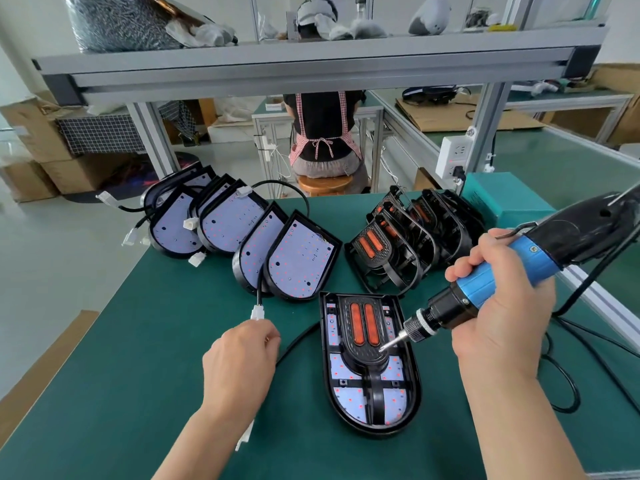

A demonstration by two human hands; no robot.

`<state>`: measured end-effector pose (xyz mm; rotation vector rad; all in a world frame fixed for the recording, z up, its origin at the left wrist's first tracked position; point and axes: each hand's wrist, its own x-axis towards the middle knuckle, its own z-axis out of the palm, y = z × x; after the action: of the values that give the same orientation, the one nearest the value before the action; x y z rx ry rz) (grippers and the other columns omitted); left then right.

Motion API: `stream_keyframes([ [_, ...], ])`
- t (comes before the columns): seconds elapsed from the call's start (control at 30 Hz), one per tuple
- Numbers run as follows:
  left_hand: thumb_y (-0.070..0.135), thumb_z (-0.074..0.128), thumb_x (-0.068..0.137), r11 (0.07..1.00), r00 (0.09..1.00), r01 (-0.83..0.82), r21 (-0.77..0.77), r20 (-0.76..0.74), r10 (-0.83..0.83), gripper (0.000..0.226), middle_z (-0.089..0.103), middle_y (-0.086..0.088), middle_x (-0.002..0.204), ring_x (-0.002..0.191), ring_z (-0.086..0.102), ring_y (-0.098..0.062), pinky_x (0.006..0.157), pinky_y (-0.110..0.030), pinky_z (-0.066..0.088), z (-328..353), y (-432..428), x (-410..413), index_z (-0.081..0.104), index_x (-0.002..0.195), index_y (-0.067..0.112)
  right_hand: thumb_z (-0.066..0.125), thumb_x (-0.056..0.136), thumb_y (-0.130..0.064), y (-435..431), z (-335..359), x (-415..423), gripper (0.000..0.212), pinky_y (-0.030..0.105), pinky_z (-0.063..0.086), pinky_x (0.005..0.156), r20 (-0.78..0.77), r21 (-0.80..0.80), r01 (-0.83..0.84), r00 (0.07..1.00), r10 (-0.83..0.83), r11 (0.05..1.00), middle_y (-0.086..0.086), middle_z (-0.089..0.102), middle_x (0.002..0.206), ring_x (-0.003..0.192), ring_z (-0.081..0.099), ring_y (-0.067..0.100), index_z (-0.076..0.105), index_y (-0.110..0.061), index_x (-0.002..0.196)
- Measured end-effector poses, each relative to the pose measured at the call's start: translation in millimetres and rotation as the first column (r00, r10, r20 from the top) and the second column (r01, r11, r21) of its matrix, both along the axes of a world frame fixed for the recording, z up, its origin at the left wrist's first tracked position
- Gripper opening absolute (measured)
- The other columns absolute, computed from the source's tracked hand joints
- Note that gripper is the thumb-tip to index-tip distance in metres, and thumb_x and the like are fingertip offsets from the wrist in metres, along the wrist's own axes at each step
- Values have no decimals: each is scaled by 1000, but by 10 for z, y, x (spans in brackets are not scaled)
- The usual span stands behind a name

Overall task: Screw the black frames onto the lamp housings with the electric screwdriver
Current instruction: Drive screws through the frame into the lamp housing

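**Bit on the frame, left hand's fingers out of sight**

The green bench mat (138,375) runs out of view at the bottom and right. At its back left stand bare lamp housings (301,258), six as far as they can be counted, since they overlap and hide one another. To their right is a leaning stack of loose black frames (398,251), perhaps five, too interlaced to count exactly.

Near the front lies one lamp housing (414,386), flat, with one black frame (375,386) seated in it. The electric screwdriver (478,289) slants down from the right, its rear cut off by the edge and its bit (389,342) touching the frame beside two orange lenses.

The right hand (498,327) has its fingers wrapped around the blue barrel. The left hand (239,358) sits knuckles-up left of the housing, its fingers curled under and hidden; I cannot tell whether they hold anything. One white connector (258,312) lies just beyond its knuckles.
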<state>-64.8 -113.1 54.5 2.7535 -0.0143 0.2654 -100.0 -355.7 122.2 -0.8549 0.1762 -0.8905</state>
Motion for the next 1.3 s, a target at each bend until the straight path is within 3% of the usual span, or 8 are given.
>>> stream_keyframes([
  [0.1, 13, 62, 90, 912, 999, 17, -409, 53, 5, 20, 64, 4, 62, 58, 59, -14, 57, -29, 49, 74, -62, -96, 64, 72, 22, 62, 88, -5, 15, -2, -3, 14, 30, 48, 63, -7, 2, 31, 999, -31, 1000, -3, 51, 71, 55, 50, 16, 54, -15, 95],
  [0.17, 2, 66, 90, 644, 994, -33, -764, -95, -62, 18, 72, -4, 69, 55, 65, -10, 53, -19, 49, 154, -202, -150, 70, 77, 13, 62, 88, -4, 35, 6, 0, 14, 30, 48, 63, 0, 21, 37, 999, -37, 999, 0, 51, 76, 55, 50, 16, 55, -17, 90],
  [0.23, -8, 66, 89, 372, 955, -121, -920, -210, -209, 13, 75, -13, 76, 60, 69, -12, 55, -17, 52, 207, -370, -216, 70, 83, 3, 62, 88, -4, 55, 12, 5, 15, 30, 48, 62, 7, 42, 35, 999, -35, 999, 0, 49, 74, 55, 49, 17, 55, -18, 88],
  [0.3, -9, 66, 88, 260, 928, -174, -950, -247, -279, 9, 75, -15, 78, 61, 68, -13, 57, -18, 54, 222, -498, -261, 69, 87, -1, 62, 88, -4, 70, 12, 7, 14, 31, 48, 62, 14, 58, 37, 999, -38, 998, 0, 48, 73, 56, 48, 17, 55, -17, 89],
  [0.7, -14, 60, 88, -57, 855, -332, -942, -275, -439, 14, 71, -20, 80, 65, 70, -18, 59, -18, 57, 354, -731, -337, 68, 82, -3, 64, 89, -9, 68, 128, 7, 15, 29, 49, 60, 76, 138, 53, 995, -64, 989, -1, 49, 71, 56, 49, 15, 52, -10, 98],
  [1.07, -6, 67, 69, -215, 828, -394, -893, -244, -505, 7, 68, -17, 78, 64, 70, -16, 57, -17, 56, 329, -786, -366, 70, 73, -1, 64, 88, -10, 17, 150, -27, 12, 29, 50, 61, 90, 136, 40, 995, -52, 990, 0, 49, 74, 56, 49, 15, 53, -15, 89],
  [1.13, -7, 68, 72, -175, 852, -345, -922, -230, -471, 8, 69, -18, 79, 65, 70, -17, 58, -17, 56, 327, -807, -381, 68, 76, -1, 65, 88, -10, 16, 158, -30, 12, 29, 50, 60, 88, 132, 43, 995, -55, 990, 0, 49, 73, 55, 50, 15, 53, -15, 89],
  [1.3, -9, 64, 89, 88, 949, -54, -995, -78, -305, 28, 72, -17, 76, 70, 71, -20, 65, -20, 57, 281, -882, -454, 72, 73, 12, 65, 87, -10, 17, 173, -25, 15, 29, 50, 61, 84, 135, 74, 993, -86, 988, -2, 50, 69, 55, 50, 15, 53, -12, 96],
])
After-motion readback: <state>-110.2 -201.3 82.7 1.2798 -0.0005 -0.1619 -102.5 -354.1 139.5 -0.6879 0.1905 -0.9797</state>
